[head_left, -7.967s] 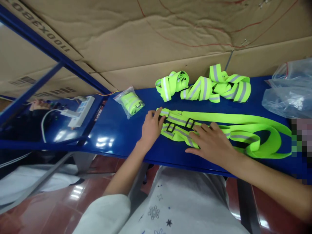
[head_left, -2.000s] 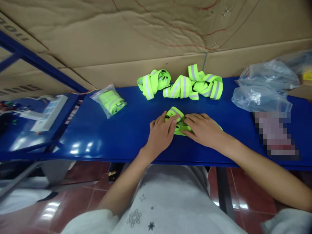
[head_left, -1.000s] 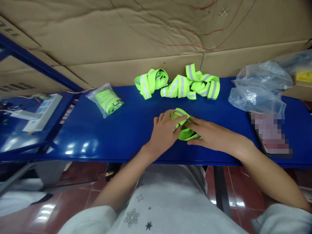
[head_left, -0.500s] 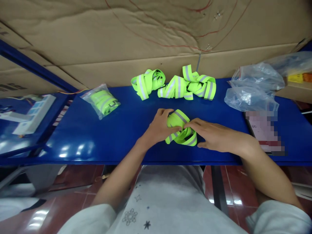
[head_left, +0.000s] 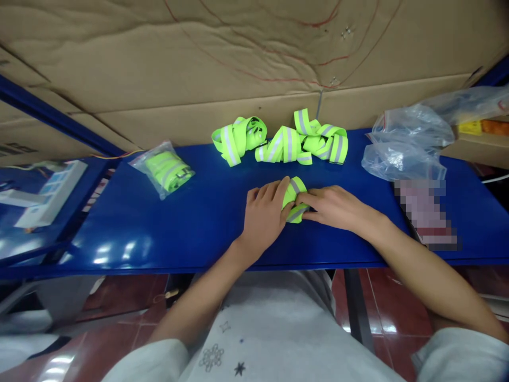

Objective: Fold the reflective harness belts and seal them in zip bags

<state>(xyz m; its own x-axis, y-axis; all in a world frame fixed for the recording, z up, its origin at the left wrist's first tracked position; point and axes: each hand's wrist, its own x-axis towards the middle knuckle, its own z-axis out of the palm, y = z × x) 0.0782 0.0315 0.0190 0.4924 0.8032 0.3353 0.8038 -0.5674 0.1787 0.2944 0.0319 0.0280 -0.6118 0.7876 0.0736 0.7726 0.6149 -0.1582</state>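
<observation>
Between my hands, low over the blue table [head_left: 191, 223], is a bundled neon-yellow reflective strap [head_left: 295, 185] with a grey stripe. My left hand [head_left: 265, 209] wraps the bundle's left side, fingers together over it. My right hand [head_left: 332, 207] grips the right side between thumb and fingertips. Part of the strap is hidden under the fingers. Beyond my hands lie a loosely coiled reflective strap [head_left: 240, 139] and, to its right, a tangled heap of the same strap [head_left: 286, 144]. Off to the left, a clear bag [head_left: 163, 167] holds a folded strap.
Clear plastic bags [head_left: 405, 154] are piled at the back right, above a phone-like device [head_left: 425, 212] with a blurred screen. A white power strip [head_left: 55, 193] is at the far left. Cardboard [head_left: 199, 69] walls the table's back edge.
The strap's loose loops are gathered into a smaller bundle. My left hand now covers more of it, and my right hand has moved left and pinches its side.
</observation>
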